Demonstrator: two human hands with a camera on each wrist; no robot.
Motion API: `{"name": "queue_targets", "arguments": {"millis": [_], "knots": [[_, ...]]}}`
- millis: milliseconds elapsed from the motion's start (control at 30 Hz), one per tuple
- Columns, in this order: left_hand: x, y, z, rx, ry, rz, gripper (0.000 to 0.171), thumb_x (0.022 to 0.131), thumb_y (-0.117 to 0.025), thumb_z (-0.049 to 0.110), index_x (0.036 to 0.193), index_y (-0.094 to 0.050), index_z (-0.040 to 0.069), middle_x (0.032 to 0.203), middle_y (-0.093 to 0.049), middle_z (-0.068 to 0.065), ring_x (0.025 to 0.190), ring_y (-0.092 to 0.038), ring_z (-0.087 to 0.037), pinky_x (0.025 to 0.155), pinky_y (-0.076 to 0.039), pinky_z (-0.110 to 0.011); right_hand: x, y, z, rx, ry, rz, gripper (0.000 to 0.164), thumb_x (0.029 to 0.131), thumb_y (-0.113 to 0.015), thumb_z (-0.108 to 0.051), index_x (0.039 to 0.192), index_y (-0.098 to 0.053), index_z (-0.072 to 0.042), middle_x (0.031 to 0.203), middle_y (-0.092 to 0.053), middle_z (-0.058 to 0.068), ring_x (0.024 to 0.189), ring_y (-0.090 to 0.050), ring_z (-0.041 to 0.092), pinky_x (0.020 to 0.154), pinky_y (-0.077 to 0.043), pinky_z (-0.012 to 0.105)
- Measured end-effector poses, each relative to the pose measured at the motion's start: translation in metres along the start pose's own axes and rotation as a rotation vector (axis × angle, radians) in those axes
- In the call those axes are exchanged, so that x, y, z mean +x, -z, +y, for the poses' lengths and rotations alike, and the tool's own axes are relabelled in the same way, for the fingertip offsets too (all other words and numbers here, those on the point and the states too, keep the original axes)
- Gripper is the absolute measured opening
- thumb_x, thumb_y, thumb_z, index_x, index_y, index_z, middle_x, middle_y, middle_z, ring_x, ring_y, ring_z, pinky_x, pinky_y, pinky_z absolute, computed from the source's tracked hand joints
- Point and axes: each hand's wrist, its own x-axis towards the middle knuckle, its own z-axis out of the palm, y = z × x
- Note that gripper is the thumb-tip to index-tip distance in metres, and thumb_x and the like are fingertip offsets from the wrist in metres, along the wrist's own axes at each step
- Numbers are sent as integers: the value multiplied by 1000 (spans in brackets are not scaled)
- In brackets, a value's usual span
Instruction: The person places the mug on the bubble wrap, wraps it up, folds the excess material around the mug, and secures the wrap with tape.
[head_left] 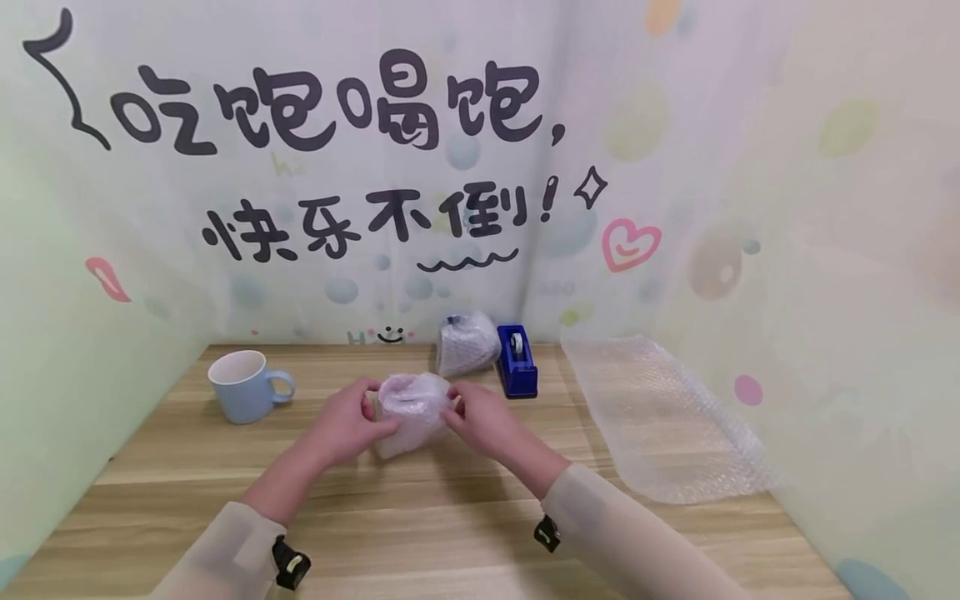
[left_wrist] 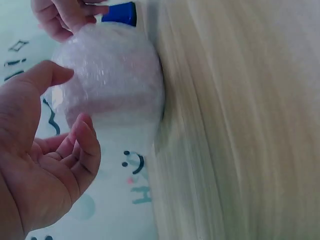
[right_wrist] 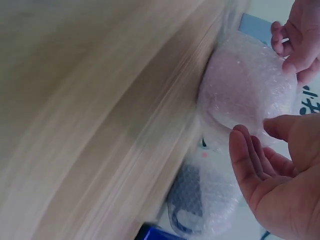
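Observation:
A pinkish cup-shaped bundle in bubble wrap (head_left: 416, 408) stands on the table between both hands, its wrap folded over at the top. My left hand (head_left: 348, 425) holds its left side, thumb toward the front and fingers toward the back. In the left wrist view that thumb lies against the wrap (left_wrist: 110, 70), with the fingers curled beside it. On the opposite side, my right hand (head_left: 483, 421) pinches the edge of the wrap between thumb and fingertips, seen close in the right wrist view (right_wrist: 250, 90).
Behind the bundle stands another bubble-wrapped item (head_left: 468, 343), dark with a handle, beside a blue tape dispenser (head_left: 517, 367). A light blue mug (head_left: 243, 387) is at the left. A flat bubble wrap sheet (head_left: 667, 425) lies along the right side of the wooden table (head_left: 420, 533).

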Motion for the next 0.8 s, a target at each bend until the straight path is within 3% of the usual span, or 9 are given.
{"name": "queue_targets", "arguments": {"millis": [100, 233, 467, 533, 633, 800], "knots": [[8, 4, -7, -32, 41, 35, 79, 91, -87, 27, 147, -46, -8, 100, -67, -17, 74, -66, -22, 64, -55, -31, 18, -9, -3, 19, -35, 3, 29, 108, -69, -22, 130, -69, -3, 101, -78, 8, 88, -70, 18, 79, -60, 34], [20, 6, -15, -49, 100, 110, 75, 92, -87, 31, 139, -43, -7, 105, -68, -21, 80, -69, -25, 68, -56, -32, 41, -18, -5, 53, -50, -10, 42, 108, -65, -18, 146, -65, -1, 118, -78, 12, 107, -74, 23, 96, -62, 38], [42, 8, -19, 6, 117, 217, 39, 103, -75, 26, 121, -55, -2, 114, -68, -23, 102, -66, -35, 90, -58, -47, 66, -25, -12, 209, -107, -68, 66, 104, -66, -9, 166, -44, -1, 146, -67, 21, 128, -73, 31, 109, -60, 41], [47, 7, -19, -1, 116, 226, 34, 105, -71, 23, 122, -57, -3, 119, -69, -25, 109, -67, -39, 98, -59, -51, 72, -26, -12, 236, -129, -78, 70, 105, -66, -8, 168, -39, -2, 152, -63, 23, 134, -69, 34, 113, -58, 44], [54, 7, -20, -35, 99, 224, 40, 105, -65, 19, 133, -57, -8, 133, -68, -32, 124, -67, -46, 109, -57, -56, 80, -28, -11, 262, -149, -79, 76, 104, -69, -9, 170, -34, -3, 160, -58, 23, 145, -60, 39, 123, -50, 50], [62, 8, -21, -80, 53, 120, 65, 106, -56, 19, 160, -39, -14, 161, -49, -37, 149, -54, -51, 125, -45, -59, 86, -30, -7, 294, -164, -91, 86, 102, -72, -13, 173, -25, -3, 170, -47, 21, 158, -45, 42, 133, -36, 53]]}}
